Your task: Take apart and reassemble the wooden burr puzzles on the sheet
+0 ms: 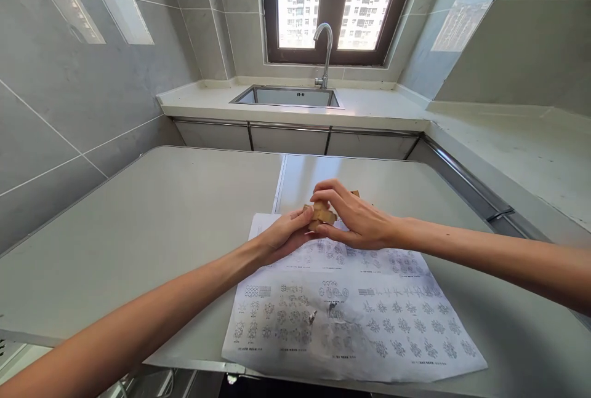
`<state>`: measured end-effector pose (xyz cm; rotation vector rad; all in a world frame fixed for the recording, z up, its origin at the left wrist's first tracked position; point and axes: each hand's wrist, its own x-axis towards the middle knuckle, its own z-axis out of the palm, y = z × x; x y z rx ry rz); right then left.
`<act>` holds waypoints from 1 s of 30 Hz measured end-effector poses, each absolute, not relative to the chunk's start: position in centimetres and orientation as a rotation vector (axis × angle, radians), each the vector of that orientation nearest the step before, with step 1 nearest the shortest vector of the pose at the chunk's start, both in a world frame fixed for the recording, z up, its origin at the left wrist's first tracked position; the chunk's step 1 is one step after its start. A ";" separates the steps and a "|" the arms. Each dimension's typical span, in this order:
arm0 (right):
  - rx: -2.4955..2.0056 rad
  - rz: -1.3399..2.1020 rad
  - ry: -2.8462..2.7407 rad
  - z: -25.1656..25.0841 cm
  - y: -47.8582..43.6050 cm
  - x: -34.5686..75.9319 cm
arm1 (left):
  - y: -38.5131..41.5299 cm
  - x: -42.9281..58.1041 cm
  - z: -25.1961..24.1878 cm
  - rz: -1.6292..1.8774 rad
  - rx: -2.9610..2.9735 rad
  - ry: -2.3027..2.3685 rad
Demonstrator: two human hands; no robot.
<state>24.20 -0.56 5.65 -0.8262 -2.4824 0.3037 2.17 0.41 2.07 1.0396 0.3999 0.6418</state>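
A small wooden interlocking puzzle [323,216] of crossed blocks is held above the table between my two hands. My left hand [289,232] is closed on its left side, the thumb lying along the wood. On the right, my right hand [355,216] curves over the puzzle, its fingers on the top and the thumb underneath. Behind that hand the corner of another wooden piece [354,193] shows; the rest is hidden. Beneath both hands lies a large creased paper sheet [341,367] printed with rows of assembly diagrams, torn in two small spots near its middle.
The grey-white table [152,219] has a seam running to its far edge. Beyond it stand a pale counter [378,98], a steel sink [286,96] and a curved faucet [325,56] under a dark-framed window [332,4]. Tiled walls rise on both sides.
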 end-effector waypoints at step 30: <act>-1.193 1.751 -1.898 5.7 -0.5 23.6 | 0.2 1.5 2.7 0.731 1.106 0.703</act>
